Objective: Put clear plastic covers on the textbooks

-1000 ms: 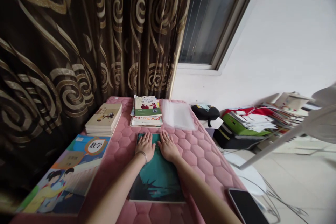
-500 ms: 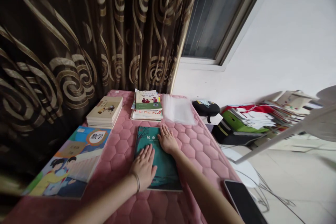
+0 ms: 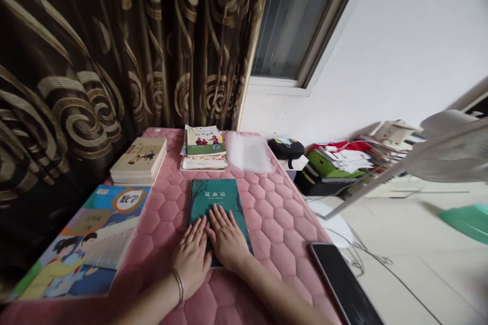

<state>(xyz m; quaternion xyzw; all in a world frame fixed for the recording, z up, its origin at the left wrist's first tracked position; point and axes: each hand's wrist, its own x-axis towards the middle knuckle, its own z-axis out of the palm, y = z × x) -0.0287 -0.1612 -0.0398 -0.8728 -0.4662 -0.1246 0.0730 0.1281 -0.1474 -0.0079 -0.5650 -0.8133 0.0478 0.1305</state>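
Note:
A teal-green book (image 3: 219, 196) lies closed and flat on the pink quilted cover (image 3: 213, 294), its title toward the far edge. My right hand (image 3: 225, 236) rests palm down on the lower middle of its front, fingers extended. At the book's lower left edge, my left hand (image 3: 192, 251) lies flat with fingers stretched out, partly on the cover, a bracelet at its wrist. The two hands nearly meet. Left of them lies a large blue textbook (image 3: 86, 244) with cartoon children on it.
Behind the textbook stands a stack of beige books (image 3: 141, 160). Further back are a pile of thin booklets (image 3: 204, 147) and clear plastic sleeves (image 3: 249, 152). A dark-screened phone or tablet (image 3: 343, 282) lies at the right edge, near a white fan (image 3: 450, 147).
My right hand has slid from the book's upper right down toward its middle. My left hand has moved to the lower left edge. The camera view has shifted slightly.

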